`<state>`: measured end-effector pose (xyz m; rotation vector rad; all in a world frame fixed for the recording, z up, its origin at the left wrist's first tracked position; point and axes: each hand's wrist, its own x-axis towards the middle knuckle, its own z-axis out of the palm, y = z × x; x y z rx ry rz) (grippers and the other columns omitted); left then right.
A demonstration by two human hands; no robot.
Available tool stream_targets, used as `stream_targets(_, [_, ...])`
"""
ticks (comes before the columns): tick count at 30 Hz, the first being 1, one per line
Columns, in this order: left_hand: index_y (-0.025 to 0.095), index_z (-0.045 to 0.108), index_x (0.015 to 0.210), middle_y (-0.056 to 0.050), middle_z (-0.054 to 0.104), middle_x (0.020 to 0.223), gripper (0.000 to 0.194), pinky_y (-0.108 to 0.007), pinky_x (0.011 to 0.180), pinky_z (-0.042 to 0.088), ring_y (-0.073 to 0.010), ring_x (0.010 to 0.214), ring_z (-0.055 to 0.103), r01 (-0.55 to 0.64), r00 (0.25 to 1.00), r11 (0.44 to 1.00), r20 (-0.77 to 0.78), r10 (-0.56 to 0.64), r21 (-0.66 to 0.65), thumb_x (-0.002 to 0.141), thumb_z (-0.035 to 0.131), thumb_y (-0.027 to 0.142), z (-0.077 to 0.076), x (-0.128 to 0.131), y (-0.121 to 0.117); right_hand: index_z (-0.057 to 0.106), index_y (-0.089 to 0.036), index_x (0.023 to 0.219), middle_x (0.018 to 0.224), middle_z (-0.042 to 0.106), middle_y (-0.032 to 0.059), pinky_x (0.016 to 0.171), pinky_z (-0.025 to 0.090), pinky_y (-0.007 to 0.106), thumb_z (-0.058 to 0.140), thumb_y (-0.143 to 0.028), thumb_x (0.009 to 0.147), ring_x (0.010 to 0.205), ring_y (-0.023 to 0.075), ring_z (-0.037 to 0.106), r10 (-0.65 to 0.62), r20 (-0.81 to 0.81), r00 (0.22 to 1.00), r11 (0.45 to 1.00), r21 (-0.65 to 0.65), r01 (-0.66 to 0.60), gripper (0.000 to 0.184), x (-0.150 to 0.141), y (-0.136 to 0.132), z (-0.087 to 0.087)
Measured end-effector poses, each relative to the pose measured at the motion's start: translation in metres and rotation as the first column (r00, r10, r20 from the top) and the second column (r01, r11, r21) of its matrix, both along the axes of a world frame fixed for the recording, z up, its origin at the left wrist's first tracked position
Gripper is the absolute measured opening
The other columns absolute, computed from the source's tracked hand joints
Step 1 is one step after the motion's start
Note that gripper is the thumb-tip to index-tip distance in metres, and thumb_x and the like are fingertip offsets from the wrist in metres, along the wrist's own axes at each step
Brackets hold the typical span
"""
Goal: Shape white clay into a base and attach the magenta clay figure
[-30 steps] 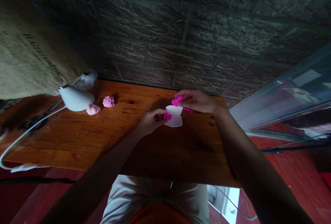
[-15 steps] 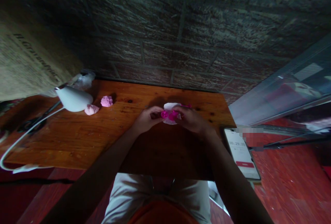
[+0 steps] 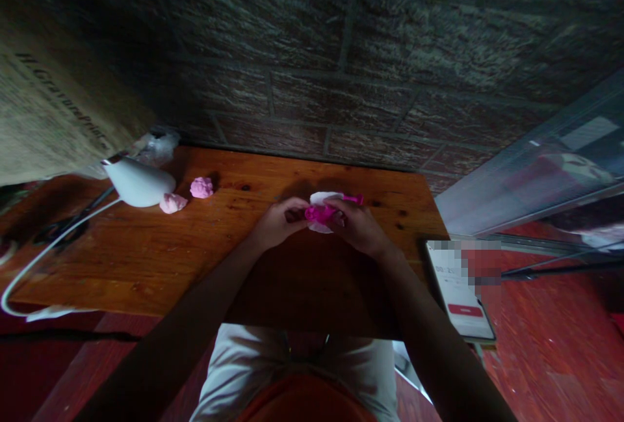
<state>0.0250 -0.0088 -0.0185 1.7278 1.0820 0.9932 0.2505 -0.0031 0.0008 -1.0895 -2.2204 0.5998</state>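
Note:
Over the wooden table [image 3: 195, 233], my left hand [image 3: 280, 222] and my right hand [image 3: 358, 227] face each other with a crumpled magenta piece [image 3: 318, 214] pinched between their fingertips. Its material is too small and dim to tell. Under it shows a pale, white-pinkish round piece [image 3: 325, 197]. Beside my right fingers lies another magenta bit [image 3: 354, 199], partly covered by the hand. Thumb and fingers of both hands are closed on the magenta piece.
Two crumpled pink lumps [image 3: 201, 187] lie left of my hands, beside a white cone-shaped lamp or device [image 3: 139, 183] with a white cable. Black scissors [image 3: 61, 230] and a large printed brown bag [image 3: 53, 97] are further left. A phone [image 3: 461, 292] lies at the right; a brick wall [image 3: 302, 97] rises behind.
The two magenta portions between my fingertips have come together into one. My hands stay in nearly the same place; the view has shifted slightly.

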Motion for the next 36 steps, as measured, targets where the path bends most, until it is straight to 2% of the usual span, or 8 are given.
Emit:
stream_targets(4, [0.017, 0.067, 0.099, -0.003, 0.073, 0.092, 0.024, -0.025, 0.070, 0.051, -0.0139, 0.078, 0.066, -0.004, 1.000, 1.000, -0.011, 0.004, 0.005, 0.077, 0.074, 0.024, -0.001, 0.000, 0.000, 0.063, -0.024, 0.118, 0.121, 0.071, 0.0074, 0.092, 0.054, 0.036, 0.064, -0.016, 0.084, 0.107, 0.0222, 0.069, -0.031, 0.001, 1.000, 1.000, 0.003, 0.031, 0.034, 0.000, 0.000, -0.001])
stream_targets(12, [0.017, 0.067, 0.099, -0.003, 0.073, 0.092, 0.025, -0.026, 0.071, 0.051, -0.0143, 0.078, 0.066, -0.017, 1.000, 1.000, -0.021, 0.017, -0.003, 0.076, 0.074, 0.026, 0.001, 0.002, -0.001, 0.062, -0.024, 0.119, 0.123, 0.070, 0.0071, 0.093, 0.054, 0.036, 0.062, -0.013, 0.083, 0.110, 0.0221, 0.067, 0.004, -0.015, 1.000, 1.000, 0.005, -0.004, 0.038, -0.001, 0.000, -0.004])
stream_targets(21, [0.019, 0.067, 0.100, -0.002, 0.073, 0.091, 0.026, -0.025, 0.070, 0.051, -0.0139, 0.078, 0.066, -0.014, 0.999, 1.000, -0.030, 0.014, 0.000, 0.076, 0.074, 0.026, 0.000, 0.002, -0.001, 0.063, -0.025, 0.119, 0.118, 0.072, 0.0062, 0.087, 0.055, 0.034, 0.066, -0.016, 0.081, 0.101, 0.0216, 0.070, -0.035, -0.021, 0.999, 0.998, -0.045, 0.034, 0.040, -0.002, -0.001, -0.005])
stream_targets(26, [0.019, 0.067, 0.101, -0.002, 0.072, 0.091, 0.029, -0.025, 0.070, 0.051, -0.0140, 0.078, 0.066, -0.023, 0.999, 1.000, -0.036, 0.022, -0.017, 0.074, 0.075, 0.024, -0.001, 0.002, 0.000, 0.067, -0.024, 0.114, 0.112, 0.075, 0.0055, 0.079, 0.057, 0.033, 0.068, -0.022, 0.082, 0.089, 0.0208, 0.072, -0.080, -0.032, 0.996, 0.990, -0.121, 0.076, 0.032, 0.014, -0.002, 0.004])
stream_targets(28, [0.019, 0.067, 0.102, -0.003, 0.072, 0.093, 0.030, -0.026, 0.071, 0.051, -0.0146, 0.080, 0.066, -0.021, 0.999, 1.000, -0.039, 0.020, -0.017, 0.074, 0.075, 0.024, -0.001, 0.002, 0.000, 0.069, -0.023, 0.109, 0.109, 0.076, 0.0063, 0.078, 0.057, 0.033, 0.067, -0.028, 0.085, 0.086, 0.0213, 0.072, -0.156, -0.041, 0.987, 0.979, -0.138, 0.149, 0.025, 0.025, 0.001, 0.008])
stream_targets(31, [0.019, 0.066, 0.102, -0.003, 0.073, 0.094, 0.031, -0.027, 0.072, 0.052, -0.0150, 0.081, 0.066, -0.023, 0.999, 1.000, -0.039, 0.023, -0.018, 0.073, 0.075, 0.025, -0.001, 0.001, 0.000, 0.071, -0.022, 0.108, 0.106, 0.075, 0.0089, 0.086, 0.055, 0.039, 0.066, -0.030, 0.085, 0.093, 0.0253, 0.070, -0.343, -0.010, 0.939, 0.939, 0.005, 0.343, 0.025, 0.039, 0.012, 0.007])
stream_targets(33, [0.019, 0.066, 0.102, -0.003, 0.073, 0.093, 0.032, -0.027, 0.071, 0.052, -0.0149, 0.080, 0.067, -0.027, 0.999, 0.999, -0.041, 0.026, -0.024, 0.073, 0.076, 0.026, -0.002, 0.001, 0.001, 0.071, -0.020, 0.111, 0.113, 0.073, 0.0113, 0.096, 0.050, 0.044, 0.068, -0.027, 0.081, 0.105, 0.0288, 0.065, -0.357, 0.038, 0.934, 0.927, 0.139, 0.348, 0.030, 0.042, 0.020, 0.000])
stream_targets(36, [0.018, 0.066, 0.102, -0.003, 0.073, 0.091, 0.035, -0.027, 0.070, 0.053, -0.0150, 0.079, 0.067, -0.028, 0.999, 0.999, -0.029, 0.027, -0.028, 0.071, 0.077, 0.028, -0.004, -0.001, 0.002, 0.071, -0.021, 0.113, 0.114, 0.073, 0.0106, 0.099, 0.049, 0.045, 0.068, -0.022, 0.080, 0.107, 0.0289, 0.064, -0.325, 0.118, 0.938, 0.934, 0.195, 0.299, 0.034, 0.040, 0.032, -0.012])
